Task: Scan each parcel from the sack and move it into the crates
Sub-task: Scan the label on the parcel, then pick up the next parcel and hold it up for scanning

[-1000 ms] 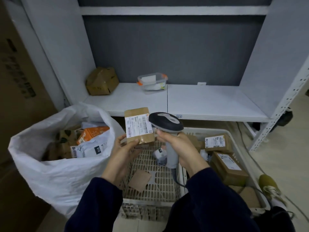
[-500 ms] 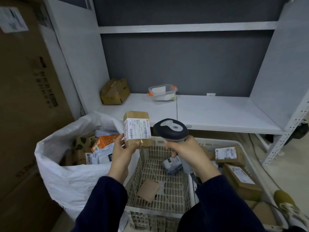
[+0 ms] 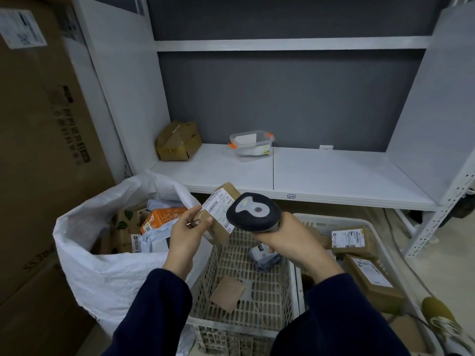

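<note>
The white sack [image 3: 108, 253] stands open on the left of the left hand [image 3: 185, 232], just beside it, and more parcels are in its mouth. The left hand holds one small brown parcel [image 3: 218, 214]: the thumb and the fingers are curled on its lower left part and pinch it. The parcel is above the near crate [image 3: 264, 291], in the air, not in the sack and not yet in a crate. It is tilted, with its long axis going up and away from the hand, and its white label faces to the right.

Directly to the right of the parcel is the head of the barcode scanner [image 3: 253, 211]. In this view the head partly covers the label; I cannot tell whether they touch. The right hand [image 3: 290, 237] is closed around the handle of the scanner. My judgement: the scan is the step in hand, and the label must face the scanner.

Under the right hand and further to the right lies the second crate [image 3: 334, 219], with some labelled boxes inside.
</note>
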